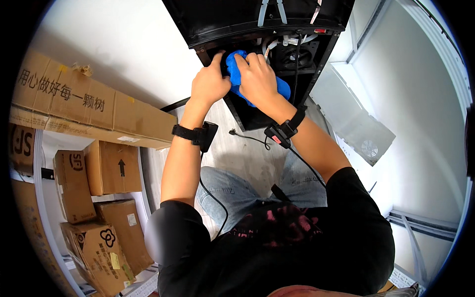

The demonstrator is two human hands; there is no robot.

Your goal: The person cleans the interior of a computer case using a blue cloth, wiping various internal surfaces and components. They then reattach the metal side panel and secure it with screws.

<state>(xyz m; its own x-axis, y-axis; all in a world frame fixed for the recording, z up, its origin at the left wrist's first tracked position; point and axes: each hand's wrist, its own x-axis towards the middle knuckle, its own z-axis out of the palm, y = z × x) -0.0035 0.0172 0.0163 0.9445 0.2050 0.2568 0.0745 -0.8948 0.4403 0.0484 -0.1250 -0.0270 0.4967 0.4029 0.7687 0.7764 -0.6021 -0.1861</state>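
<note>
The black cabinet appliance point(198, 24) stands before me, its lower compartment exposed, with tubes, cables and a dark round component point(292, 58) inside. My right hand point(258, 81) grips a bright blue cloth point(281, 89) in that compartment. My left hand point(210, 81) is at the compartment's left side, index finger stretched inward and other fingers curled beside the cloth; what they hold, if anything, is hidden. Black straps with small devices circle both wrists, each trailing a cable.
Cardboard boxes point(111, 166) and a long carton point(74, 99) are stacked at left. A grey metal panel point(349, 116) leans by the white wall point(420, 99) at right. A black plug cord point(250, 138) lies on the wood-look floor point(232, 163) below the cabinet.
</note>
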